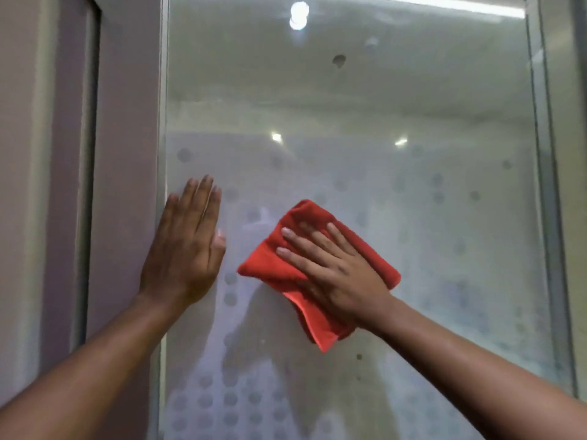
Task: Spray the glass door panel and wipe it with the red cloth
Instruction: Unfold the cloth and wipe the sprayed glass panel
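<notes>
The glass door panel [365,115] fills most of the view, frosted with a pattern of round dots on its lower half. A folded red cloth [270,265] lies flat against the glass near the middle. My right hand [333,271] presses on the cloth with fingers spread, pointing up and left. My left hand [187,246] rests flat on the glass at its left edge, fingers together and pointing up, holding nothing. No spray bottle is in view.
A mauve door frame or wall [124,154] runs down the left of the panel. A metal frame strip [549,185] borders the glass on the right. Ceiling lights reflect in the upper glass.
</notes>
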Tool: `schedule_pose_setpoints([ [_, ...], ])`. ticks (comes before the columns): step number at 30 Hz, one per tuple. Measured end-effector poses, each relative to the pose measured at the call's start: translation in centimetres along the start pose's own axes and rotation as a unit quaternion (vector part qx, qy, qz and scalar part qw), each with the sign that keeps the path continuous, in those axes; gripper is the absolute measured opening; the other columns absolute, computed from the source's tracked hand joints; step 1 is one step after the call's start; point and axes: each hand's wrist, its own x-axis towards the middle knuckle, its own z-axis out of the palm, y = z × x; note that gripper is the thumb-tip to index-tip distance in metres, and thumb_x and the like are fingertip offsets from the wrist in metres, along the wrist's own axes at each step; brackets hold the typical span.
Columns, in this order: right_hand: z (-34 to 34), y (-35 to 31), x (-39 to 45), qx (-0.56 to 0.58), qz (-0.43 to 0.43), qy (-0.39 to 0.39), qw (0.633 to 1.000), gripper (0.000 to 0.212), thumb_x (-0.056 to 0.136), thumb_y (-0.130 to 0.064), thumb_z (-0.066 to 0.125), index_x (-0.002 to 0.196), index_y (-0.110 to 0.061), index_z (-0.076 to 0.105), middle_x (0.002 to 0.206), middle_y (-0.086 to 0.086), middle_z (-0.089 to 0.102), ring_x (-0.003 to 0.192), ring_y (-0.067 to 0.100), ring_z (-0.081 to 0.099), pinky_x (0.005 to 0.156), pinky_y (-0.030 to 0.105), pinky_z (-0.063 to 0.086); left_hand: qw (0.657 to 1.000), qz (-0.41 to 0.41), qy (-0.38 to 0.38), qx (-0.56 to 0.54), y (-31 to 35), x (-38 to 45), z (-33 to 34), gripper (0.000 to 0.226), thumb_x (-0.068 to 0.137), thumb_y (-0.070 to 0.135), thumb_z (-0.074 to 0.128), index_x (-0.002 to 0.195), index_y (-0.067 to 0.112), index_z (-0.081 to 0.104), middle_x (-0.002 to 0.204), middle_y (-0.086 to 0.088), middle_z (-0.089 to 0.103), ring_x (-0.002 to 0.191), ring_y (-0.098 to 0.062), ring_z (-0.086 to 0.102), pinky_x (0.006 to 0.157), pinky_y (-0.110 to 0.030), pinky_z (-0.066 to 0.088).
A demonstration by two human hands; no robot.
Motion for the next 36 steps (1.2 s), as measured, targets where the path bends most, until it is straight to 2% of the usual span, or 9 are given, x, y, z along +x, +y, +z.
schedule_pose_setpoints([
  [3,-1.0,6.1,-2.1,0.012,0.192,0.074,0.979,0.062,0.105,-0.039,0.038,0.165,-0.028,0.027,0.175,0.003,0.026,0.163,0.025,0.02,0.131,0.059,0.017,1.0,-0.004,0.005,-0.001,0.3,-0.1,0.0,0.066,0.103,0.027,0.032,0.164,0.004,0.022,0.175,-0.014,0.017,0.163,-0.031,0.014,0.133,-0.05,0.01],
  [6,-1.6,6.9,-0.2,0.042,0.483,0.164,0.859,0.07,0.099,-0.04,0.025,0.166,-0.021,0.03,0.176,0.008,0.024,0.164,0.034,0.017,0.13,0.064,0.013,1.0,-0.012,0.009,0.004,0.4,-0.2,0.1,0.067,0.103,0.028,0.034,0.164,0.005,0.022,0.175,-0.013,0.017,0.163,-0.03,0.013,0.133,-0.05,0.01],
  [9,-1.4,4.3,5.4,0.033,0.567,0.182,0.803,0.076,0.097,-0.057,0.03,0.166,-0.025,0.03,0.176,0.008,0.024,0.163,0.039,0.019,0.128,0.069,0.014,1.0,-0.013,0.01,0.001,0.4,-0.2,0.3,0.068,0.102,0.027,0.036,0.165,0.006,0.021,0.175,-0.012,0.017,0.163,-0.03,0.013,0.133,-0.05,0.01],
  [13,-1.0,0.7,10.3,0.015,0.412,0.146,0.899,0.08,0.094,-0.069,0.039,0.165,-0.034,0.03,0.177,0.005,0.022,0.164,0.037,0.015,0.129,0.063,0.005,1.0,-0.011,0.011,0.002,0.3,-0.2,0.3,0.068,0.101,0.027,0.036,0.164,0.006,0.023,0.175,-0.013,0.017,0.163,-0.03,0.013,0.133,-0.052,0.012],
  [18,-1.9,3.6,7.5,0.009,0.123,0.069,0.99,0.064,0.104,-0.049,0.046,0.165,-0.035,0.032,0.177,0.002,0.023,0.165,0.028,0.016,0.133,0.056,0.007,1.0,0.017,0.005,-0.011,0.4,-0.2,-0.4,0.065,0.1,0.031,0.039,0.163,0.019,0.032,0.175,-0.007,0.022,0.163,-0.031,0.015,0.132,-0.055,0.012],
  [20,-2.1,6.4,4.4,0.005,0.104,0.063,0.993,0.063,0.104,-0.043,0.051,0.164,-0.033,0.035,0.176,0.002,0.026,0.164,0.025,0.021,0.133,0.053,0.011,0.999,0.032,-0.003,-0.006,0.3,-0.2,-0.5,0.064,0.101,0.034,0.038,0.163,0.021,0.033,0.175,-0.005,0.023,0.163,-0.03,0.013,0.132,-0.056,0.011],
  [25,0.2,3.8,-4.9,0.078,0.408,0.16,0.895,0.075,0.092,-0.031,0.049,0.165,-0.024,0.033,0.176,0.01,0.024,0.164,0.033,0.017,0.132,0.059,0.01,0.999,0.036,-0.027,0.021,0.6,-0.1,-0.7,0.062,0.103,0.039,0.036,0.162,0.023,0.035,0.174,-0.006,0.024,0.163,-0.032,0.015,0.13,-0.06,0.012],
  [32,3.5,-2.7,-18.3,0.022,-0.014,-0.032,0.999,0.068,0.098,-0.041,0.052,0.164,-0.033,0.036,0.172,0.002,0.032,0.165,0.023,0.014,0.132,0.049,0.011,0.999,0.027,-0.035,0.029,0.9,-0.1,-1.1,0.064,0.102,0.041,0.04,0.163,0.022,0.033,0.174,-0.007,0.025,0.163,-0.034,0.016,0.129,-0.062,0.012],
  [36,0.9,6.0,-13.5,0.045,-0.006,-0.005,0.999,0.065,0.101,-0.042,0.048,0.164,-0.033,0.033,0.174,-0.002,0.028,0.164,0.019,0.016,0.132,0.046,0.009,0.999,0.017,-0.033,0.036,1.2,-0.3,-0.9,0.064,0.102,0.04,0.041,0.163,0.022,0.031,0.174,-0.007,0.023,0.163,-0.033,0.014,0.129,-0.062,0.012],
])
